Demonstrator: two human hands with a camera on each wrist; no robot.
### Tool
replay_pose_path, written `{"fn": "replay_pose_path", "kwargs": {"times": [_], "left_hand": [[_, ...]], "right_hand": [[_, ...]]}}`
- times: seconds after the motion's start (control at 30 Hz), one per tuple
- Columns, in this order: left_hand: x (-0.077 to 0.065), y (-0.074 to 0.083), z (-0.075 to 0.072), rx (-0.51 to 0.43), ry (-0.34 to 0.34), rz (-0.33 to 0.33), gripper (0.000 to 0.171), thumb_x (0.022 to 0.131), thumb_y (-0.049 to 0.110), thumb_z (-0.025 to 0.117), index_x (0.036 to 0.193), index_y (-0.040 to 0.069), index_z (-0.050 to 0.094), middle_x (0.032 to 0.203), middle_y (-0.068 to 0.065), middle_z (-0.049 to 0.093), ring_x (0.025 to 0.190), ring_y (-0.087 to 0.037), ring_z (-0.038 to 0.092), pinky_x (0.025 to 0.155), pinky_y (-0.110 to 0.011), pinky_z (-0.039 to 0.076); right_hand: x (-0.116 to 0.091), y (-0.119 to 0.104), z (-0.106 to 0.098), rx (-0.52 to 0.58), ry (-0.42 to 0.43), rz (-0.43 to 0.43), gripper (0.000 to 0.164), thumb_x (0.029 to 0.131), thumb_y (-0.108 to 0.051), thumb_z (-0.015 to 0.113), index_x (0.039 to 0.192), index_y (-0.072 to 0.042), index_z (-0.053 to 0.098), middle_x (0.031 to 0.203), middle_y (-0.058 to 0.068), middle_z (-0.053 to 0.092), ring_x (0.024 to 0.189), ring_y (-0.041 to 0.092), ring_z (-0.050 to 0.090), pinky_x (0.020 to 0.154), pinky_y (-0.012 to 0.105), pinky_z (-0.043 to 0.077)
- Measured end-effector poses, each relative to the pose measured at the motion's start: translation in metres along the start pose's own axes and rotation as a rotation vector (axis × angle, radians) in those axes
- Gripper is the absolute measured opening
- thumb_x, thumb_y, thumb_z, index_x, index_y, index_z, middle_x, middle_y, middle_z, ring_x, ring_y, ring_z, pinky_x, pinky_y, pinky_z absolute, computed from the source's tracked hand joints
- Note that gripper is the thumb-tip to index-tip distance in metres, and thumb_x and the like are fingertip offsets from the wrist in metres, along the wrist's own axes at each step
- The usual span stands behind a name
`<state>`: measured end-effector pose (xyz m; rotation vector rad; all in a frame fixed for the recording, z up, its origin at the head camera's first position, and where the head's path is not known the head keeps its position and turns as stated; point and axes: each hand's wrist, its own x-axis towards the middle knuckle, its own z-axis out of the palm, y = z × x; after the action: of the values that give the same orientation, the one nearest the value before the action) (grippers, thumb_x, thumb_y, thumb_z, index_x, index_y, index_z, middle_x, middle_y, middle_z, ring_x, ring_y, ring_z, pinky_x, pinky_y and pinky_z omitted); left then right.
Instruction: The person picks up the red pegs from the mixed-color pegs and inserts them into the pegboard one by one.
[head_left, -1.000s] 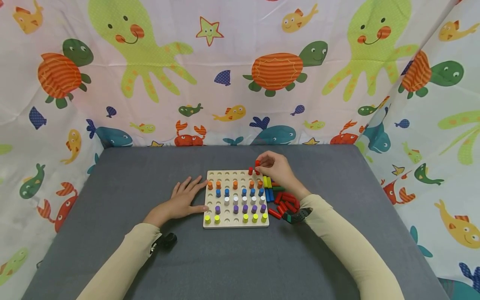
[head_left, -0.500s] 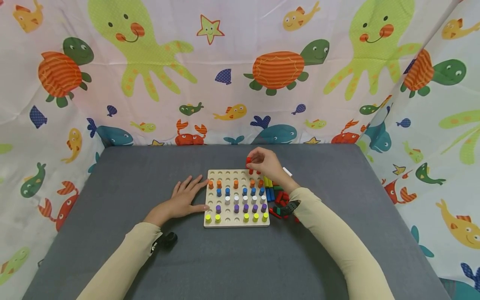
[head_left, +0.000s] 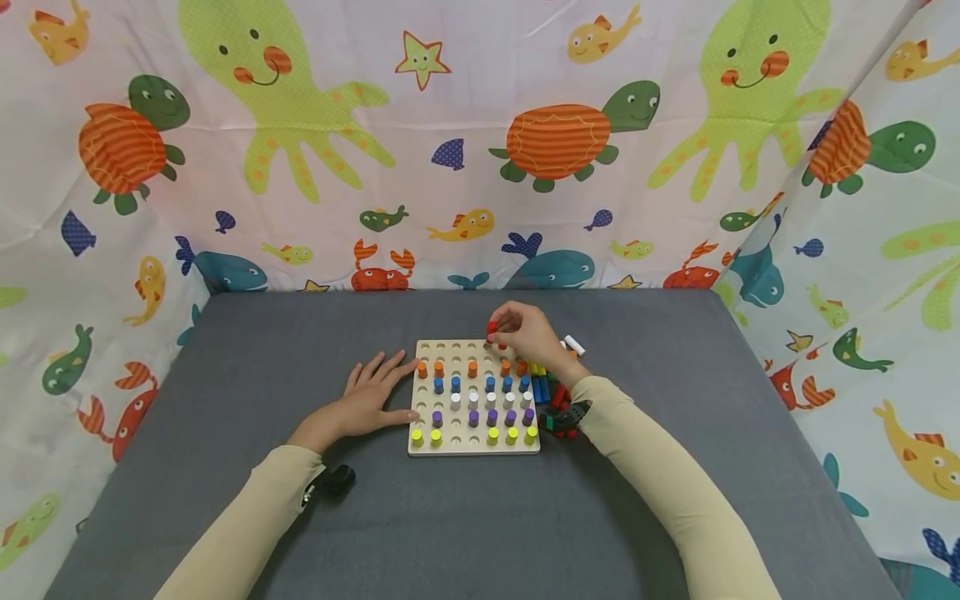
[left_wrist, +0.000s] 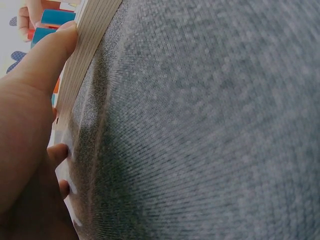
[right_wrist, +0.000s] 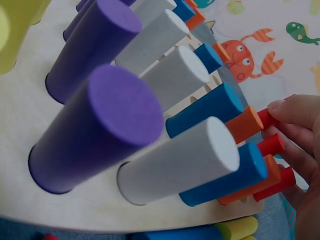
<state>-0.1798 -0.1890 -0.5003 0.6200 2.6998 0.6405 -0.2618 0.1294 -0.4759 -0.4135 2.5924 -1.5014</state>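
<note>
A wooden pegboard [head_left: 465, 448] stands on the grey cloth, with rows of yellow, purple, white, blue and orange pegs upright in its holes. My right hand [head_left: 527, 335] pinches a red peg [head_left: 492, 331] between thumb and fingers at the board's far row. The right wrist view shows that held red peg [right_wrist: 268, 118] beside two standing red pegs [right_wrist: 271, 145]; whether it sits in a hole is hidden. My left hand [head_left: 363, 400] lies with fingers spread at the board's left side. In the left wrist view its thumb [left_wrist: 57, 47] touches the board's edge.
Loose red pegs [head_left: 560, 397] lie right of the board, partly under my right wrist. Yellow and blue pegs [head_left: 541, 390] lie against its right edge. A white peg [head_left: 574, 345] lies farther back. A patterned sea-animal curtain [head_left: 465, 183] hangs behind the table.
My right hand has moved left along the far row with the red peg, then slightly lower. White pegs behind the right wrist have come into view. The left hand has stayed put.
</note>
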Motion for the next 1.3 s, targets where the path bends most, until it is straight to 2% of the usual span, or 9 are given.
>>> {"fn": "replay_pose_path", "kwargs": {"times": [0.23,0.33,0.53,0.8,1.0,1.3], "left_hand": [[0.0036,-0.0078,0.0067,0.007,-0.001,0.003,0.095,0.085,0.069,0.061,0.16,0.029,0.018,0.169,-0.009,0.009,0.155,-0.042,0.0,0.119,-0.069,-0.003],[0.0041,-0.0094,0.0077,-0.005,0.002,0.003,0.094,0.086,0.066,0.063,0.16,0.03,0.018,0.169,-0.008,0.009,0.155,-0.041,-0.001,0.119,-0.068,-0.004],[0.0036,-0.0093,0.0077,-0.006,0.004,0.005,0.094,0.086,0.065,0.064,0.16,0.031,0.017,0.169,-0.007,0.008,0.155,-0.041,-0.001,0.119,-0.068,-0.003],[0.0033,-0.0086,0.0073,0.005,0.02,0.024,0.096,0.083,0.074,0.058,0.16,0.03,0.019,0.168,-0.01,0.012,0.154,-0.044,0.003,0.117,-0.07,-0.001],[0.0037,-0.0092,0.009,0.014,0.019,0.005,0.094,0.085,0.068,0.062,0.16,0.031,0.018,0.169,-0.007,0.01,0.155,-0.04,0.0,0.119,-0.067,-0.002],[0.0035,-0.0082,0.0089,0.003,0.016,-0.004,0.093,0.086,0.065,0.063,0.16,0.032,0.018,0.169,-0.007,0.01,0.155,-0.04,0.0,0.119,-0.068,-0.002]], "right_hand": [[0.0003,0.0039,0.0038,-0.009,-0.012,0.005,0.017,0.088,-0.012,0.075,0.104,-0.014,0.067,0.098,0.008,0.072,0.084,0.02,0.066,0.07,0.028,0.055],[0.0,0.005,0.005,-0.02,-0.018,0.006,0.017,0.089,-0.012,0.074,0.104,-0.015,0.067,0.1,0.007,0.071,0.085,0.021,0.065,0.07,0.028,0.054],[-0.0009,0.0064,0.0066,-0.032,-0.028,0.006,0.017,0.089,-0.013,0.074,0.105,-0.015,0.067,0.102,0.007,0.07,0.085,0.022,0.062,0.068,0.027,0.051],[-0.0013,0.0068,0.0081,-0.026,-0.028,-0.008,0.017,0.088,-0.014,0.075,0.104,-0.015,0.068,0.101,0.007,0.071,0.083,0.021,0.063,0.068,0.029,0.051],[-0.0011,0.0087,0.0082,-0.012,-0.03,-0.039,0.018,0.087,-0.013,0.077,0.103,-0.014,0.069,0.099,0.007,0.072,0.084,0.02,0.066,0.073,0.032,0.053],[-0.0005,0.0094,0.0077,-0.005,-0.05,-0.024,0.017,0.088,-0.013,0.075,0.104,-0.015,0.068,0.099,0.006,0.072,0.083,0.02,0.065,0.072,0.032,0.052]]}}
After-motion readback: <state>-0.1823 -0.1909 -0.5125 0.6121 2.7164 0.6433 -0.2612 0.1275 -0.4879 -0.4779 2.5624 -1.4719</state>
